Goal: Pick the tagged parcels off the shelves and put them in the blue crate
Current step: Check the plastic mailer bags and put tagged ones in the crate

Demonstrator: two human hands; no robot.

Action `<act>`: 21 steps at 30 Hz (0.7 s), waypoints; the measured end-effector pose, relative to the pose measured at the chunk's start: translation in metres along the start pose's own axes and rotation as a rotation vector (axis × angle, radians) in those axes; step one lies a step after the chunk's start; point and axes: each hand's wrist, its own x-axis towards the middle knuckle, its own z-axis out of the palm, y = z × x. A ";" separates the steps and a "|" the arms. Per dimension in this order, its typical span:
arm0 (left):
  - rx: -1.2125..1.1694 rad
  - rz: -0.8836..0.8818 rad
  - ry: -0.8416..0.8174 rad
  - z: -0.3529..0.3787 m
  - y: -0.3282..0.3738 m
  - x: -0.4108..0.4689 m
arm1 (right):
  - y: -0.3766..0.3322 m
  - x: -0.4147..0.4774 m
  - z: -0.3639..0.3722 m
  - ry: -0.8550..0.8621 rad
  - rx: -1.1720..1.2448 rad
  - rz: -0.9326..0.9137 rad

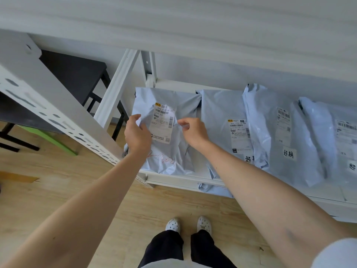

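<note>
Pale-blue parcel [170, 155] lies on the shelf [173, 178], pinched by left hand [137, 135] and right hand [195, 132] flanking its label [162, 124].

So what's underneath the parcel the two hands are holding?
The parcel lies on the white shelf; only its front edge shows. Anything directly beneath is hidden by the bag.

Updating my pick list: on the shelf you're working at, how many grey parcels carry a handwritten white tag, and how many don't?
Tagged parcels: 3, the last cut by the frame edge
Untagged parcel: 1, pinched by the left hand and right hand
Total: 4
</note>
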 end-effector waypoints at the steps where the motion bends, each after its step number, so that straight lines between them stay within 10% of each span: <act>1: 0.008 0.024 0.000 0.001 0.002 -0.003 | 0.001 -0.002 -0.003 -0.009 -0.003 -0.011; 9: -0.029 0.277 0.011 0.048 0.040 -0.047 | 0.038 -0.012 -0.053 0.048 -0.023 -0.061; 21: 0.197 0.367 -0.395 0.136 0.061 -0.097 | 0.109 -0.023 -0.113 -0.018 -0.013 0.033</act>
